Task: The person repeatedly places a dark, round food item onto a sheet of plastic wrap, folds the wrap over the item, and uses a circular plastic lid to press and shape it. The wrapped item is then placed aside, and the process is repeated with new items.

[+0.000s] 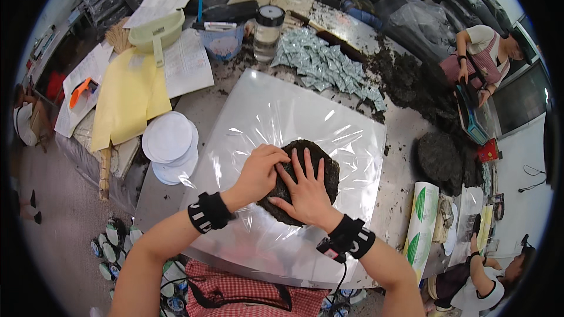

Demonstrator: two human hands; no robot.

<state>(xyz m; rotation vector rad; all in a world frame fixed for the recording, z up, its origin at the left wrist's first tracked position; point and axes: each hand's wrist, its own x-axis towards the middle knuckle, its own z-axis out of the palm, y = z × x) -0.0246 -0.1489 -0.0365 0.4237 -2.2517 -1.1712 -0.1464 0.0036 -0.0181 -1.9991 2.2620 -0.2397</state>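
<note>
A dark, round, flat cake [328, 174], apparently dried seaweed, lies on a stack of clear plastic sheets or bags [246, 110] in front of me. My right hand [306, 189] rests flat across its middle, fingers spread. At the cake's left edge is my left hand [260, 174], its fingers curled and their tips touching the cake near my right index finger. Whether those fingers grip any of it is hidden. Creases in the plastic fan out around the cake. Both wrists wear black bands.
White paper discs [167, 138] are stacked left. Behind are a pale green sieve [158, 31], a lidded jar [268, 31], small sachets [326, 59] and loose dark flakes [405, 79]. To the right lie another dark cake [438, 154] and a printed roll [421, 224]. Other people work nearby.
</note>
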